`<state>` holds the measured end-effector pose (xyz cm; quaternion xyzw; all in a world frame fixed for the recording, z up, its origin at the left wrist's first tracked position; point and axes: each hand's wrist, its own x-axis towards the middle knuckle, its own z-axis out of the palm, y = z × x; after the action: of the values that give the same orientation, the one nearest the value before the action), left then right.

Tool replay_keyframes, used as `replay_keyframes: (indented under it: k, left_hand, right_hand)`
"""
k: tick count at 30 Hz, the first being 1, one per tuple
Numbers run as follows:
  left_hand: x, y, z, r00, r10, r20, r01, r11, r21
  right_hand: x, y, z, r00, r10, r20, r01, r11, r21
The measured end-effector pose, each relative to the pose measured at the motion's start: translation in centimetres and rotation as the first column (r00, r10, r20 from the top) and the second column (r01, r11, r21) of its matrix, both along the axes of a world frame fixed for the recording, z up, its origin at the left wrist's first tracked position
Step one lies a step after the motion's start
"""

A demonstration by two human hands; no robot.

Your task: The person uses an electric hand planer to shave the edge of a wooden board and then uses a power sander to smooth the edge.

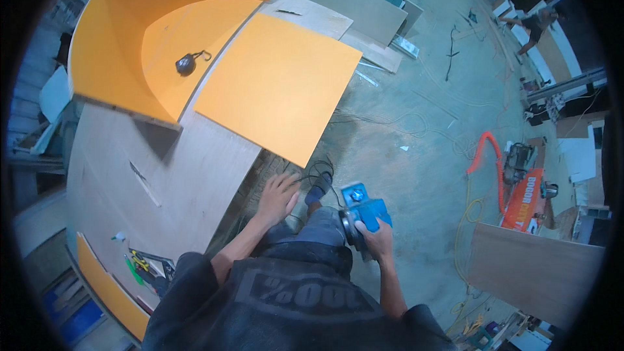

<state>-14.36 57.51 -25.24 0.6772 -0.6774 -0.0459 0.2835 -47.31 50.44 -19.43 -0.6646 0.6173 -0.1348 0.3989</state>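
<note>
My right hand (377, 239) grips a blue power tool (367, 211), which looks like an electric planer, beside my right leg. My left hand (279, 196) has its fingers stretched out with nothing in them, just below the near corner of a flat orange panel (279, 84). That panel lies on a pale wooden worktop (162, 175) and juts past its right edge. Behind it to the left stands a curved orange piece (110, 45), with a dark rounded object with a hook (186, 64) resting inside. A black cord (320, 170) loops near my foot.
Hand tools (143, 265) lie on the worktop at lower left. Grey and teal boards (351, 3) lean at the back. On the right are an orange coiled hose (487, 149), a brown board (530, 270) and loose cables on the floor. Another person (538, 26) works at far right.
</note>
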Motion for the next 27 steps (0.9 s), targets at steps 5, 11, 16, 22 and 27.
replay_keyframes:
  k: [5,11,16,22,27]
  left_hand:
    - [1.6,16.0,-2.0,0.939,0.195,-0.283,-0.183,0.981,0.069]
    - [2.5,30.4,-5.8,0.762,0.556,-0.331,-0.459,0.825,0.329]
    - [1.3,35.9,-5.7,0.586,0.733,-0.346,-0.596,0.679,0.428]
    - [-0.7,38.4,-5.9,0.383,0.818,-0.43,-0.642,0.57,0.513]
    - [-1.9,39.9,-7.3,0.229,0.879,-0.418,-0.63,0.462,0.625]
  right_hand:
    - [8.8,5.0,6.7,0.937,0.315,0.149,-0.31,0.949,-0.058]
    - [22.3,10.9,9.6,0.714,0.679,0.172,-0.633,0.73,-0.257]
    - [33.2,13.5,6.2,0.626,0.759,0.179,-0.688,0.646,-0.331]
    - [39.4,16.0,4.7,0.692,0.678,0.25,-0.662,0.733,-0.157]
    - [42.0,16.8,2.7,0.67,0.724,0.165,-0.711,0.69,-0.136]
